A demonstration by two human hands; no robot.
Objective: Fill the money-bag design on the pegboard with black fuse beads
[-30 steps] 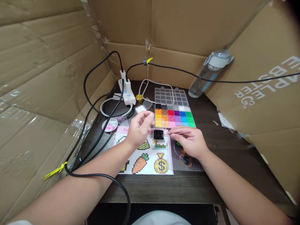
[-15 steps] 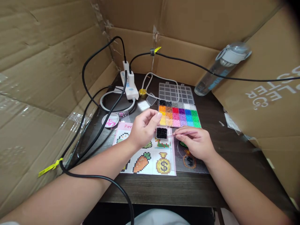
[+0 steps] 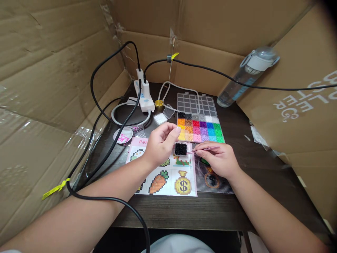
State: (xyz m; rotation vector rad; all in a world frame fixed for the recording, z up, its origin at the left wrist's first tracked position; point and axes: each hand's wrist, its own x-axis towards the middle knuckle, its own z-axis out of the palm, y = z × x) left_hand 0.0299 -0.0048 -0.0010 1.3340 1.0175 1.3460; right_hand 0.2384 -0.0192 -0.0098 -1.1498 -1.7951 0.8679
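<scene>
My right hand grips a pair of pink tweezers like a pen. Their tips reach the right edge of a small clear box of black beads. Just left of that box is my left hand, thumb and fingers pinched together; what they hold, if anything, I cannot make out. A printed pattern sheet with pixel pictures, a carrot and a money bag among them, lies under my left hand and the box. Partly covered by my right hand is a dark pegboard bearing an orange, black and white bead figure.
A bead case with several colours lies behind my hands, its clear lid folded back. To the left are a dish of pink beads, a box of white beads and a power strip. A black cable crosses my left forearm.
The whole view has shifted very slightly. My hands, the tweezers and the box of black beads keep nearly the same positions relative to each other.
</scene>
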